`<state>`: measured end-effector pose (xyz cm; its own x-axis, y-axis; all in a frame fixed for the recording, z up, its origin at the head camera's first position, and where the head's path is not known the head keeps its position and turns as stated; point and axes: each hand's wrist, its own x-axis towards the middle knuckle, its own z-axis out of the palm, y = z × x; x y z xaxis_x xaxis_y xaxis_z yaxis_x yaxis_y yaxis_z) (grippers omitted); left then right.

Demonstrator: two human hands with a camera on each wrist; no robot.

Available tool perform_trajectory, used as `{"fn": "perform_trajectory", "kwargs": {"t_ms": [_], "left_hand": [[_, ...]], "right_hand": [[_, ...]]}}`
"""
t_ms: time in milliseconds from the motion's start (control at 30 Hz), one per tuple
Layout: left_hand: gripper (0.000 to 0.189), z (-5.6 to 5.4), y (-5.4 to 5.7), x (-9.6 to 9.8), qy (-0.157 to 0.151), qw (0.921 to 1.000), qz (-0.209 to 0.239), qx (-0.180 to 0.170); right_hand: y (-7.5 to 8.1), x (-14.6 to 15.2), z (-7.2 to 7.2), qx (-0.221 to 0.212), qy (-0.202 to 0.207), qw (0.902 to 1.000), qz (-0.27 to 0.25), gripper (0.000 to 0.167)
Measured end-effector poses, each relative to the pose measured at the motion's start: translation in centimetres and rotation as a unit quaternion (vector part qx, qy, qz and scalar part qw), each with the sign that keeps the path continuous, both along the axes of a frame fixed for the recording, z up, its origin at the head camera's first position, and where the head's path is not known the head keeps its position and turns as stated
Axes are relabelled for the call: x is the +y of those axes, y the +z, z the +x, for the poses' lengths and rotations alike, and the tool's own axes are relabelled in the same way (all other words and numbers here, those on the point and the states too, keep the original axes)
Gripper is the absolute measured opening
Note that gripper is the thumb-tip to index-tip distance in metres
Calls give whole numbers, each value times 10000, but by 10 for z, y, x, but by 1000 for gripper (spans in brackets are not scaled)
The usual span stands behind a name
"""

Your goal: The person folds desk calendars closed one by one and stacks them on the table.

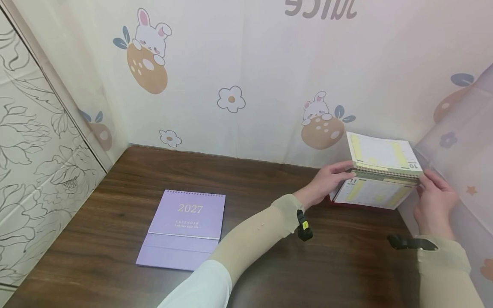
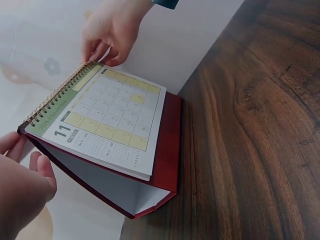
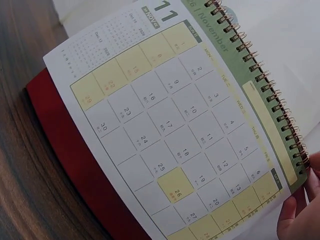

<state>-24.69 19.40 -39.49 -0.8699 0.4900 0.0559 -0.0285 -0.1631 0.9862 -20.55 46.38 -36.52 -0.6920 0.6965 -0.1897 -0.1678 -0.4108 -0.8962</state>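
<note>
A red-based desk calendar (image 1: 371, 192) with a wire spiral stands like a tent at the table's back right corner. Its front page reads 11, November 2026 (image 3: 165, 115), while a page marked 10 (image 1: 379, 152) tilts up behind the spiral. My left hand (image 1: 325, 183) pinches the left end of the calendar's top edge. At the other end, my right hand (image 1: 437, 201) grips the corner by the spiral. In the left wrist view, the red base (image 2: 167, 150) rests on the wood, and its hollow underside shows from the side.
A purple 2027 desk calendar (image 1: 185, 218) lies on the dark wooden table (image 1: 96, 239), left of my left forearm. Patterned cloth (image 1: 262, 128) hangs along the back and right edges of the table. A flower-print panel (image 1: 42, 141) stands at the left.
</note>
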Motion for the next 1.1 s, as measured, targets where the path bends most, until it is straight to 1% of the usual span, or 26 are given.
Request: {"fn": "perform_trajectory", "kwargs": {"t_ms": [100,200,367,500,633,700,800,933,1100], "left_hand": [[38,0,0,0,6,10000,32,-16],[38,1,1,-1,15,10000,21,6],[39,2,1,-4,-21,10000,-36,64],[39,4,2,-5,-140,9999,19,76],[39,6,4,-7,-276,9996,2,105],[39,7,4,-7,-302,9995,-52,125],[39,7,3,-7,-275,9995,-88,103],[38,7,0,-6,-215,9998,-28,7],[38,8,-4,-4,-170,9998,97,-47]], "right_hand": [[1,-1,0,-55,-65,10000,26,44],[1,-3,0,17,-154,9999,-5,45],[1,-5,-1,219,-344,9990,-164,38],[2,-6,-1,288,-512,9981,-167,33],[2,-7,-1,229,-617,9974,-288,37],[2,-7,0,203,-636,9971,-375,39],[1,-7,0,160,-629,9972,-360,38],[-3,-8,-1,215,-594,9977,-229,31],[-8,-7,-1,376,-605,9970,-301,24]]}}
